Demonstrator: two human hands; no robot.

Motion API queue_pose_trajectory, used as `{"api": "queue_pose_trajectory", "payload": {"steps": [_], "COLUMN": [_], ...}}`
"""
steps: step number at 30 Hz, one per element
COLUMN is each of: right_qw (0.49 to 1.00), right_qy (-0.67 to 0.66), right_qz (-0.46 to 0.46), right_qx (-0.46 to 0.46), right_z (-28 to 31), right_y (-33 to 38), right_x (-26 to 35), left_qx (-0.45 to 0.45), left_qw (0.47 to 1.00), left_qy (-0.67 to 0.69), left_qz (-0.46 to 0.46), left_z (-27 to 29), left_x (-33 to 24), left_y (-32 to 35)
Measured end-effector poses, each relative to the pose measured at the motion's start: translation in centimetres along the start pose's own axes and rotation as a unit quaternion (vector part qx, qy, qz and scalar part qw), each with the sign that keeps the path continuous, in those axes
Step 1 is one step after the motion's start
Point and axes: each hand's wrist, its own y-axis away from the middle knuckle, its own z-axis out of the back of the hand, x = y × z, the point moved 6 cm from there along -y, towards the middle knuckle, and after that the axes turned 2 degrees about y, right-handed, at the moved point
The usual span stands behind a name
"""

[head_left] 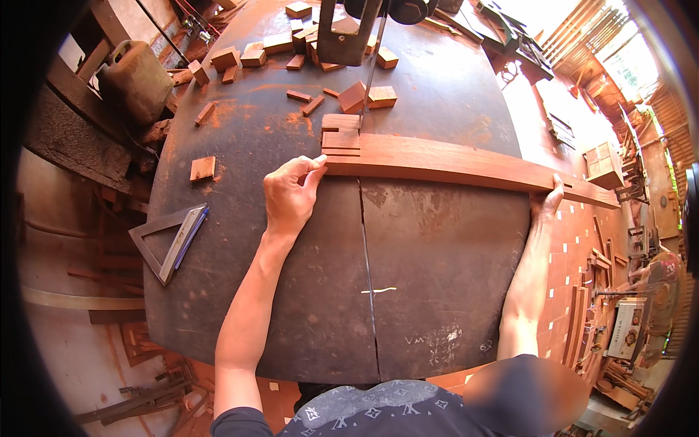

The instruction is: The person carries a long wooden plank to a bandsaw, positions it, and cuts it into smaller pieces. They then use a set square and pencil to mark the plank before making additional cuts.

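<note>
A long reddish-brown wooden beam lies across the dark saw table. Slots are cut into its left end, which sits against the thin upright blade of a band saw. With thumb and fingers closed, my left hand pinches the near corner of that slotted end. My right hand grips the beam farther along, past the table's right edge, thumb on top; its other fingers are mostly hidden underneath. Above the beam hangs the saw's blade guide.
Several wood offcuts lie scattered at the back of the table, among sawdust. A small square block and a triangular square with a blue pen rest at the left. A dirty jerrycan stands beyond. At right are a fan and stacked timber.
</note>
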Motion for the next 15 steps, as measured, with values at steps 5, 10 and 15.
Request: {"api": "queue_pose_trajectory", "payload": {"steps": [5,10,15], "right_qw": [1.0,1.0,1.0], "right_qy": [0.01,-0.002,0.009], "right_qz": [0.014,0.013,0.021], "right_qx": [0.007,0.013,0.006], "right_z": [0.4,-0.5,-0.4], "right_y": [-0.4,0.4,0.4], "right_x": [0.1,0.2,0.4], "left_qx": [0.0,0.007,0.0], "left_qw": [1.0,1.0,1.0], "left_qy": [0.007,-0.002,0.014], "left_qz": [-0.001,0.001,0.002], "left_z": [-0.2,-0.1,-0.3], "left_x": [0.2,0.4,0.4], "left_y": [-0.1,-0.2,-0.3]}}
